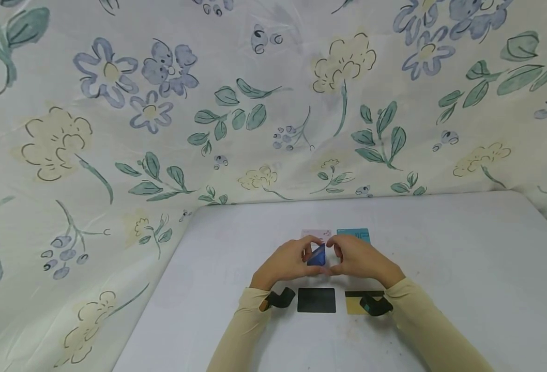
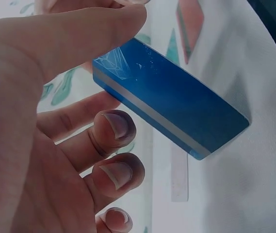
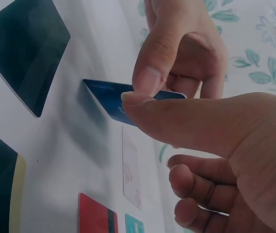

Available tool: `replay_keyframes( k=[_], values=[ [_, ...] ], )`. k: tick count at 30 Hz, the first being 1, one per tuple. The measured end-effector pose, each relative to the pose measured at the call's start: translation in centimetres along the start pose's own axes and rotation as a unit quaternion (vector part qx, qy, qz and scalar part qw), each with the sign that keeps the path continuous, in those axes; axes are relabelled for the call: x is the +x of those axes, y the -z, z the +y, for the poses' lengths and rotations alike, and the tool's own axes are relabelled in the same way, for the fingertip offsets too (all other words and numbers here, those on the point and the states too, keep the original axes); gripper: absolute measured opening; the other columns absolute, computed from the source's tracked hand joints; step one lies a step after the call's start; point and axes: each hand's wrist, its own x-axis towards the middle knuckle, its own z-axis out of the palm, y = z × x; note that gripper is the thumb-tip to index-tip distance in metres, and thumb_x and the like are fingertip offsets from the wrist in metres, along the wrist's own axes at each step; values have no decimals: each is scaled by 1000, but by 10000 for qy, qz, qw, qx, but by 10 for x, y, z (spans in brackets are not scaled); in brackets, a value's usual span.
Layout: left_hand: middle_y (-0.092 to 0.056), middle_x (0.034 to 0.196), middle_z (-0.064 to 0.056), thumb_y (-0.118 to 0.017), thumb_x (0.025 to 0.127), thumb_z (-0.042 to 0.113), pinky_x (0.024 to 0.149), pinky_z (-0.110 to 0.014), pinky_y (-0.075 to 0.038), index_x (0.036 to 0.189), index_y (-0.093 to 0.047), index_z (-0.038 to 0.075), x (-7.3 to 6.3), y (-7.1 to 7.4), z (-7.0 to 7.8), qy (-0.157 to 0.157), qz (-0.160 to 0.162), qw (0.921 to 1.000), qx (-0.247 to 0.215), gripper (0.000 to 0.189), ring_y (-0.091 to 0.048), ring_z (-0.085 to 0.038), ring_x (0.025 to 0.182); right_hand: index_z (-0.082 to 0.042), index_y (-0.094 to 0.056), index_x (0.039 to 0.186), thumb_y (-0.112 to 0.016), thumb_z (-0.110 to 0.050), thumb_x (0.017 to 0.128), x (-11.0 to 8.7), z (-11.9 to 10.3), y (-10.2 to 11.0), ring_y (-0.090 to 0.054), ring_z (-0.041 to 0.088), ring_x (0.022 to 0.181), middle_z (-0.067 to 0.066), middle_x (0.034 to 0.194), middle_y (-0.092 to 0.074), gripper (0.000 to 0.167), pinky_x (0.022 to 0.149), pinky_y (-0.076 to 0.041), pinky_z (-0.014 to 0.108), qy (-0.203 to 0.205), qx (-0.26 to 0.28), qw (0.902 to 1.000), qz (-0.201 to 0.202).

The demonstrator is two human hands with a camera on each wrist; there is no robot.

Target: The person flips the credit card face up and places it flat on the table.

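Note:
A blue card [image 1: 317, 256] with a pale stripe is tilted above the white table, between the two hands. My left hand [image 1: 285, 264] pinches it near one end, thumb on the near face; the other fingers are curled loosely. From the opposite side my right hand [image 1: 364, 259] holds the same card, its thumb [image 3: 147, 109] against the face beside the left thumb. The right index fingertip is mostly hidden behind that thumb. One corner of the card [image 2: 220, 131] points down close to the tabletop; whether it touches I cannot tell.
Behind the hands lie a pale pink card [image 1: 317, 232] and a teal card [image 1: 353, 233]. A red card [image 3: 95, 216] shows in the wrist views. Nearer are a black card [image 1: 317, 300] and a gold card [image 1: 354, 306] with a dark stripe. Floral cloth [image 1: 273, 113] hangs behind the table [image 1: 464, 268].

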Motion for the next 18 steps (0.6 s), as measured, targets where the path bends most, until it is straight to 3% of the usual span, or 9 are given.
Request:
replay_keyframes(
  k=[18],
  values=[
    [-64,87,-9,-83,86,41,58,-21,-38,139,-58,19,7,0,4,-26,195,9998,48,62,-48,-7,68,0,-64,127,-91,-25,78,7,13,3,-48,14,73,1,82,-52,61,62,-38,27,40,53,9999,-105]
  ],
)
